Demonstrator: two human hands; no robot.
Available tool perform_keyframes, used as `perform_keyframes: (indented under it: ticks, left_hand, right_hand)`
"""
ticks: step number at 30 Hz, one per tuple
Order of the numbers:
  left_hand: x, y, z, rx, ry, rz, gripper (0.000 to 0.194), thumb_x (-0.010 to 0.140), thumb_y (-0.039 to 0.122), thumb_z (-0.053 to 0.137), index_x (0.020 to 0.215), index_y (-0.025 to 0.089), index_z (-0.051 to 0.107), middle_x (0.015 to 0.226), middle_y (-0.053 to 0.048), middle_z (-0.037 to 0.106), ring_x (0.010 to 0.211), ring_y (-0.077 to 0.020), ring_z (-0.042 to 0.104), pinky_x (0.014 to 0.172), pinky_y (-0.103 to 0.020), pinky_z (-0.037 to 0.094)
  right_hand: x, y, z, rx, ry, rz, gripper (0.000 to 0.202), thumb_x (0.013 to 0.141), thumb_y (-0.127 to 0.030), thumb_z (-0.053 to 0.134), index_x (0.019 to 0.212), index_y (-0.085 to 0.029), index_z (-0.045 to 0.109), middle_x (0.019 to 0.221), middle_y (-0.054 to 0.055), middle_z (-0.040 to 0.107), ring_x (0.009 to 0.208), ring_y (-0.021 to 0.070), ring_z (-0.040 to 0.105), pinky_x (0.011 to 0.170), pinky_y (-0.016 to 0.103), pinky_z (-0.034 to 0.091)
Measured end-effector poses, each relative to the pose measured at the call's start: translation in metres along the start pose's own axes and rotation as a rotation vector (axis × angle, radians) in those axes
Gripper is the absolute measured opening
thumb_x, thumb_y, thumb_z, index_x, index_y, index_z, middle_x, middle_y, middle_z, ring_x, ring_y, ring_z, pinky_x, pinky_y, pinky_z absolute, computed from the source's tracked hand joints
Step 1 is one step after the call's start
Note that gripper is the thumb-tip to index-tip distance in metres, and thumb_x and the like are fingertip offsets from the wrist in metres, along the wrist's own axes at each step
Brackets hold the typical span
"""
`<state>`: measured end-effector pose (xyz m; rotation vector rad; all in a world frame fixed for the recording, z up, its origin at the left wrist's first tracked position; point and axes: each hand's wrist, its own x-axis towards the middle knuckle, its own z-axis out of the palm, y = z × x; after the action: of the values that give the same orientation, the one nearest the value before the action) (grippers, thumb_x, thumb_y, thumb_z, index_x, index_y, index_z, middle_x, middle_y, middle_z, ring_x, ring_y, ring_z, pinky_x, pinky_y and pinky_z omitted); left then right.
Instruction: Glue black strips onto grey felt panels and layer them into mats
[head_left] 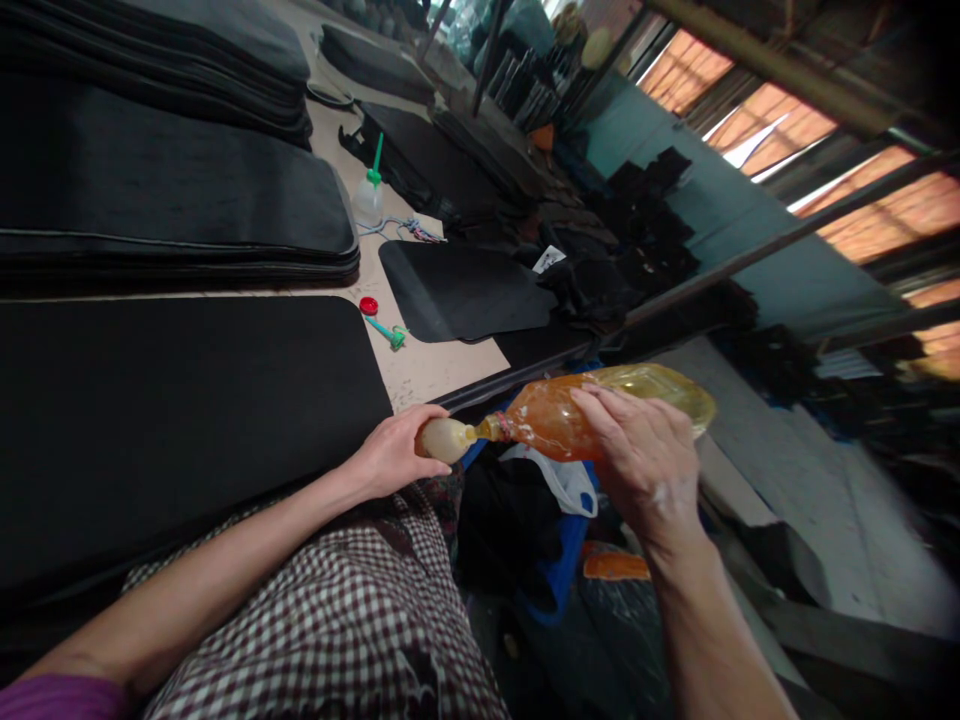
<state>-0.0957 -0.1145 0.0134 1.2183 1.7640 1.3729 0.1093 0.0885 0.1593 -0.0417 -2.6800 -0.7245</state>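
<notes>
Head view: two bottles meet mouth to mouth

My left hand (390, 455) grips one small bottle (444, 440); my right hand (652, 460) clasps one large bottle (551, 415) at its three o'clock. I judge this a pour, needing both mouths kept aligned. Towards eleven o'clock are one green nozzle (396, 340), one red cap (368, 306) and one green-spouted bottle (368, 202).

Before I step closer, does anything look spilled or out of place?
The red cap and green nozzle lie loose on the table, off any bottle. The big bottle looks messy, with pale smears near its neck. No spill shows.
</notes>
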Motion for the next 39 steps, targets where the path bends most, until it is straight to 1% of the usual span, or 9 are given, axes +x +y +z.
perform_keyframes:
  ticks: [4, 10, 19, 27, 32, 39]
  left_hand:
    - [-0.0003, 0.0, -0.0003, 0.0, 0.008, 0.004, 0.064, 0.068, 0.029, 0.088, 0.126, 0.024, 0.06, 0.13, -0.006, 0.068, 0.115, -0.0269, 0.065, 0.102, -0.042, 0.05]
    - [-0.0014, 0.0014, -0.0008, 0.003, 0.002, -0.014, 0.063, 0.068, 0.03, 0.087, 0.125, 0.023, 0.061, 0.128, -0.006, 0.068, 0.113, -0.0269, 0.066, 0.102, -0.042, 0.05]
    - [-0.0009, -0.0004, 0.0003, -0.007, 0.006, -0.002, 0.064, 0.069, 0.03, 0.087, 0.126, 0.023, 0.06, 0.13, -0.006, 0.067, 0.114, -0.0262, 0.065, 0.102, -0.042, 0.05]
    - [-0.0015, 0.0039, -0.0014, -0.016, 0.001, -0.017, 0.062, 0.068, 0.028, 0.087, 0.124, 0.023, 0.061, 0.129, -0.005, 0.068, 0.113, -0.0263, 0.066, 0.101, -0.042, 0.05]
    - [-0.0013, 0.0013, -0.0001, -0.017, 0.008, -0.004, 0.062, 0.068, 0.028, 0.087, 0.124, 0.023, 0.06, 0.129, -0.005, 0.068, 0.114, -0.0258, 0.066, 0.102, -0.042, 0.05]
    - [-0.0007, -0.0013, 0.0008, -0.018, 0.012, 0.002, 0.063, 0.068, 0.029, 0.088, 0.125, 0.023, 0.06, 0.129, -0.005, 0.068, 0.113, -0.0259, 0.065, 0.101, -0.042, 0.05]
  right_hand:
    - [0.0, -0.0003, 0.0002, 0.0, -0.002, 0.007, 0.061, 0.098, 0.003, 0.051, 0.153, -0.022, 0.041, 0.135, 0.011, 0.064, 0.119, 0.0267, 0.063, 0.104, 0.043, 0.041]
    - [-0.0006, -0.0002, 0.0008, -0.013, -0.006, 0.005, 0.056, 0.099, 0.002, 0.049, 0.15, -0.021, 0.044, 0.134, 0.012, 0.065, 0.119, 0.0265, 0.063, 0.104, 0.042, 0.041]
    - [-0.0006, -0.0015, -0.0002, -0.008, -0.007, 0.012, 0.062, 0.098, 0.002, 0.048, 0.154, -0.022, 0.039, 0.134, 0.012, 0.064, 0.118, 0.0268, 0.063, 0.103, 0.042, 0.042]
    - [-0.0018, 0.0004, 0.0008, -0.002, -0.007, 0.003, 0.059, 0.098, 0.004, 0.049, 0.151, -0.02, 0.041, 0.134, 0.013, 0.064, 0.12, 0.0286, 0.063, 0.101, 0.044, 0.044]
    - [-0.0021, 0.0013, 0.0007, -0.005, -0.02, -0.002, 0.059, 0.099, 0.003, 0.048, 0.152, -0.021, 0.04, 0.136, 0.013, 0.063, 0.12, 0.0282, 0.063, 0.102, 0.044, 0.044]
    - [-0.0017, -0.0002, 0.0003, 0.001, -0.013, -0.001, 0.058, 0.098, 0.004, 0.048, 0.151, -0.02, 0.042, 0.135, 0.013, 0.064, 0.12, 0.0277, 0.063, 0.102, 0.043, 0.043]
